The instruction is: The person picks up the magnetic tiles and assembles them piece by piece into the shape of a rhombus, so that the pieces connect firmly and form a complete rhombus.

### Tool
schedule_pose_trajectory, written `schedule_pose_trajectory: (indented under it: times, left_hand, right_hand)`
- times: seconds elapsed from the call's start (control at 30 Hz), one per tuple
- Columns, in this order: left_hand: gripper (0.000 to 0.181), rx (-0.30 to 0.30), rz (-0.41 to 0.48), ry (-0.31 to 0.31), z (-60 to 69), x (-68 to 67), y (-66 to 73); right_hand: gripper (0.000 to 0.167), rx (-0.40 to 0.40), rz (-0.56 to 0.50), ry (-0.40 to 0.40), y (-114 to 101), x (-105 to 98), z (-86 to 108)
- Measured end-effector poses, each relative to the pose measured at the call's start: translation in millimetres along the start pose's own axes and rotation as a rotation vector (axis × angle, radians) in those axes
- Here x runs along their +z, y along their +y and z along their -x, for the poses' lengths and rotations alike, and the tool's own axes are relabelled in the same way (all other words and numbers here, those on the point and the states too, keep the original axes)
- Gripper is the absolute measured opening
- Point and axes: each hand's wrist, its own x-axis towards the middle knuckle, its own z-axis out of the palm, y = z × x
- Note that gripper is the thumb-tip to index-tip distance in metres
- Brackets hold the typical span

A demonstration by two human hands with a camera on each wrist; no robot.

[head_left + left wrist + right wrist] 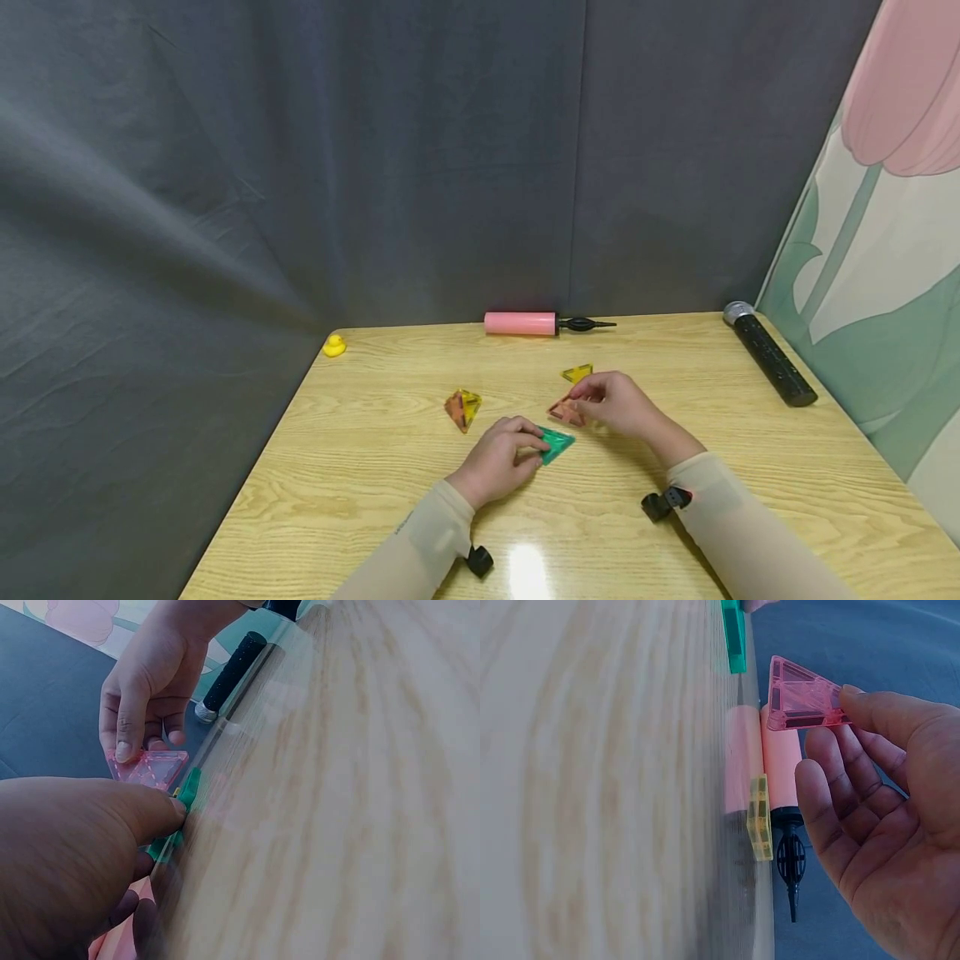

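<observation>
With thumb and fingertips, my left hand (501, 460) pinches a green triangular magnetic tile (557, 442) at the tabletop. My right hand (618, 406) holds a translucent pink-red triangular magnetic tile (802, 697) between thumb and fingers, raised off the table and close to the green one. In the right wrist view the tile is gripped at one corner, and the other fingers curl loosely below. Just behind that hand lies a yellow triangular tile (577, 372), partly covered. Left of both hands, an orange tile (455, 409) and a yellow tile (472, 403) lie together.
A pink hand pump (521, 323) with a black nozzle lies along the wooden table's (337, 500) back edge. At the back left corner sits a yellow rubber duck (334, 345). A black microphone (771, 354) lies near the right edge. A dark curtain (450, 167) hangs behind.
</observation>
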Motion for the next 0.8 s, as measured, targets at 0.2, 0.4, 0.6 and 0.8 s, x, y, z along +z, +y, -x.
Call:
schedule_pose_trajectory:
  times: [0.2,0.4,0.6,0.8]
  left_hand:
    - [0.023,0.0,0.002,0.001,0.1,0.3,0.0]
    - [0.022,0.013,-0.003,0.008,0.5,0.6,0.1]
    - [0.021,0.028,-0.018,0.019,0.4,1.2,0.3]
    - [0.021,0.031,-0.016,0.02,0.3,1.2,0.4]
  right_hand:
    - [0.007,-0.004,0.014,-0.01,-1.6,4.4,0.0]
    - [0.004,-0.028,0.037,-0.016,-4.1,6.9,0.4]
    - [0.005,-0.049,0.044,-0.023,-4.7,8.5,-0.1]
    - [0.009,-0.047,0.045,-0.035,-3.7,11.4,-0.6]
